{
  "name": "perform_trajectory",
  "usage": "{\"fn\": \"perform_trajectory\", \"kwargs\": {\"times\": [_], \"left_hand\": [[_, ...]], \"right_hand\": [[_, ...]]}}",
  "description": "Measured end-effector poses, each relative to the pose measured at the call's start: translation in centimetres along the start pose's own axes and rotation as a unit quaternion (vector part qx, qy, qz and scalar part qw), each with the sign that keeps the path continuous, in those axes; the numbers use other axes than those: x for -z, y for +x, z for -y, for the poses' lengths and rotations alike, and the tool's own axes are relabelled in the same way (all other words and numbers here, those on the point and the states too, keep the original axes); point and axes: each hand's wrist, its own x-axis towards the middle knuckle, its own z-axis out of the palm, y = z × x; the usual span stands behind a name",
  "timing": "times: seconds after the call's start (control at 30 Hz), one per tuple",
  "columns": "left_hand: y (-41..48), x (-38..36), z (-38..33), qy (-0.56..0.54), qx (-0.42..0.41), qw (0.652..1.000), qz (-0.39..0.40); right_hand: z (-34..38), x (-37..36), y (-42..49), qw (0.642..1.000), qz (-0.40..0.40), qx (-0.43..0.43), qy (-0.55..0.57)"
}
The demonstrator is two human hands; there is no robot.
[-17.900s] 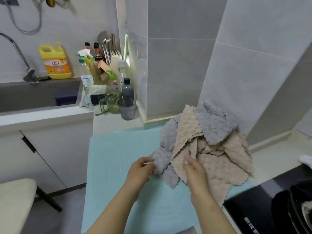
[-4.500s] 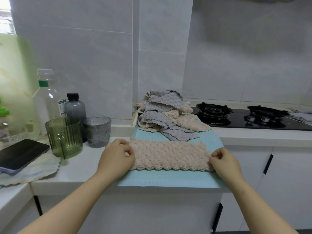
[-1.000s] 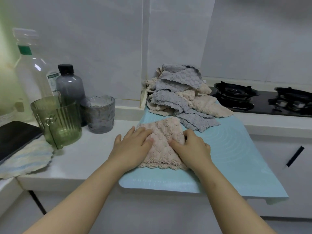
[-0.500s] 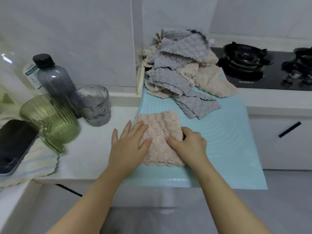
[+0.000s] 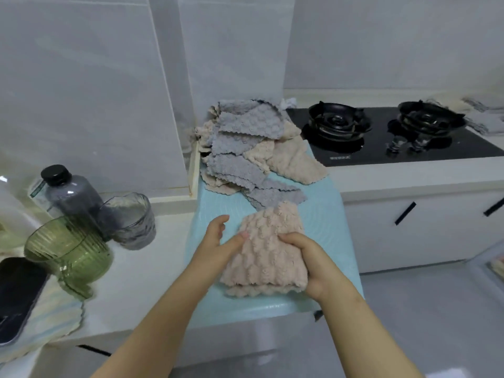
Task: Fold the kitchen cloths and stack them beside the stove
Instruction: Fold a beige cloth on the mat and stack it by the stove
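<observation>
folded beige cloth [image 5: 263, 249] between left grip [image 5: 218, 245] and right grip [image 5: 313, 266]

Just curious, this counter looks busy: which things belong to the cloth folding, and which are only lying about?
Job: folded beige cloth, held by right hand, left hand touching; pile of unfolded cloths; blue mat; stove.
Lying about: green glass mug, grey tumbler, dark bottle, phone.
</observation>
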Motion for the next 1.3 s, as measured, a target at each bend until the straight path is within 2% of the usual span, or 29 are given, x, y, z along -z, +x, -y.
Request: {"fn": "perform_trajectory", "kwargs": {"times": [0.1,0.2,0.27,0.47,0.57,0.7,0.9,1.3], "left_hand": [[1.1,-3.7,-2.0,-0.034,0.082,0.994,0.059],[2.1,-8.4,-3.6,-0.099,0.115,0.984,0.093],[2.7,-12.4,-4.7,-0.123,0.101,0.983,0.094],[4.2,-27.0,-8.9,-0.065,0.019,0.983,0.168],[5.1,-34.6,-11.6,-0.043,0.021,0.98,0.191],[5.8,-43.6,-15.1,-0.075,0.05,0.975,0.202],[8.9,-53.6,-18.4,-0.111,0.067,0.972,0.196],[25.5,-73.6,-27.0,-0.067,-0.021,0.972,0.226]], "right_hand": [[1.9,3.0,-1.9,0.998,0.004,0.021,0.067],[3.8,7.0,-3.5,0.992,-0.003,0.042,0.115],[5.1,10.6,-4.6,0.99,-0.025,0.058,0.124],[10.5,23.5,-8.0,0.98,-0.155,0.109,0.068],[14.2,30.0,-9.8,0.961,-0.221,0.164,0.022],[19.1,37.4,-12.0,0.93,-0.299,0.212,0.0],[25.1,45.8,-12.8,0.919,-0.324,0.226,-0.014],[44.0,62.5,-5.9,0.902,-0.351,0.252,-0.024]]}}
